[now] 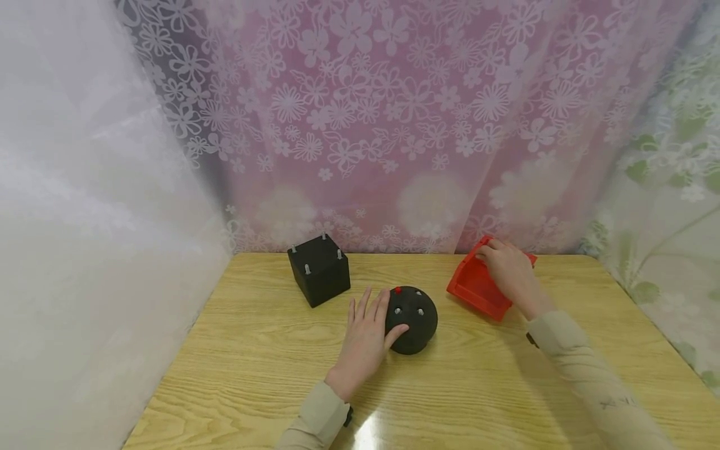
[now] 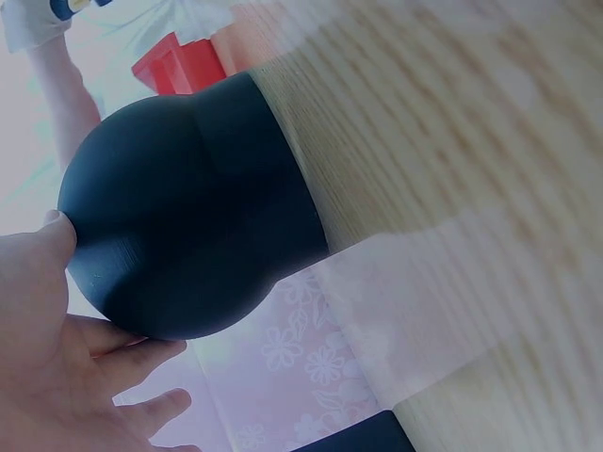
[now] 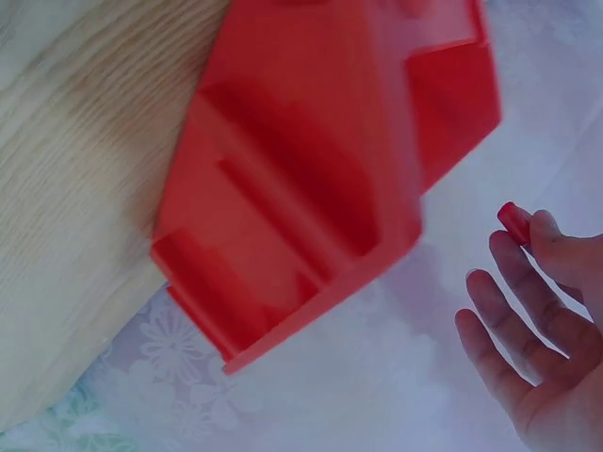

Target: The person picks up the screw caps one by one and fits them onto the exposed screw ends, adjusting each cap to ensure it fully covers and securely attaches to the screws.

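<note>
A round black ball-shaped object [image 1: 413,334] on a short base stands mid-table. Its top bears a small red cap [image 1: 398,289] and several pale metal studs. My left hand [image 1: 362,337] rests on its left side, fingers mostly straight, thumb across the front; the left wrist view shows thumb and fingertips touching the black ball [image 2: 179,207]. At the right, my right hand [image 1: 510,275] is over a red angular tray [image 1: 478,300]. In the right wrist view that hand [image 3: 556,339] pinches a small red cap [image 3: 513,222] between thumb and index finger, apart from the tray [image 3: 283,188].
A black cube [image 1: 323,281] with several upright metal studs on its top stands at the back left. Floral curtains [image 1: 360,125] hang behind the table's far edge and along both sides. Wooden tabletop [image 1: 236,375] lies in front of the objects.
</note>
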Tool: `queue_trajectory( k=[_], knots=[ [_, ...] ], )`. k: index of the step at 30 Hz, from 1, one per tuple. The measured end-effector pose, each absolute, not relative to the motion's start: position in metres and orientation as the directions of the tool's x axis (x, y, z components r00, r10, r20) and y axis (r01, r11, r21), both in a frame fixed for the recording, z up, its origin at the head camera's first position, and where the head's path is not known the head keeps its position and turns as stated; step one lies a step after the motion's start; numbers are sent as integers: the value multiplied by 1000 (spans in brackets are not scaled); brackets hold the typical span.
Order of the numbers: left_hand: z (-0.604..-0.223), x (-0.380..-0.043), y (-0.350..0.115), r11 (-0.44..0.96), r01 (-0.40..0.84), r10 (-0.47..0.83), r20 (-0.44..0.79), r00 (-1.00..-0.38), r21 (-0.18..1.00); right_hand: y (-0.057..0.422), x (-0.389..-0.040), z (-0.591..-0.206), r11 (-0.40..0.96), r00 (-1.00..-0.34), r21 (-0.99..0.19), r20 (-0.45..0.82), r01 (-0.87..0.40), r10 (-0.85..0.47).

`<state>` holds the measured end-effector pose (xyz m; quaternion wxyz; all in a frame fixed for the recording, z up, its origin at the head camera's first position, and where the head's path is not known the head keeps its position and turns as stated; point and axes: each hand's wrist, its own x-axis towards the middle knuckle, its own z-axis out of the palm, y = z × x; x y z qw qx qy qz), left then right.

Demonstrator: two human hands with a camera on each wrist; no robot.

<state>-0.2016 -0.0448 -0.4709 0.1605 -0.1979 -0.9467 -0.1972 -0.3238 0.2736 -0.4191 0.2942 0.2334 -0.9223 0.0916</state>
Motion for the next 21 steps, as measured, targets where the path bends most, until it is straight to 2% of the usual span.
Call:
queue_trajectory(
  k=[5, 15, 21],
  knots=[
    [-471, -202, -45, 843, 438, 311, 383, -870, 311, 262, -316, -416, 858, -690, -51, 620, -512, -374],
    [-471, -202, -45, 849, 440, 316, 387, -867, 293, 242, -301, -409, 850, -685, -101, 644, -516, -340],
    [-471, -202, -45, 850, 436, 314, 380, -870, 296, 233, -292, -404, 818, -640, -114, 686, -563, -345]
  ],
)
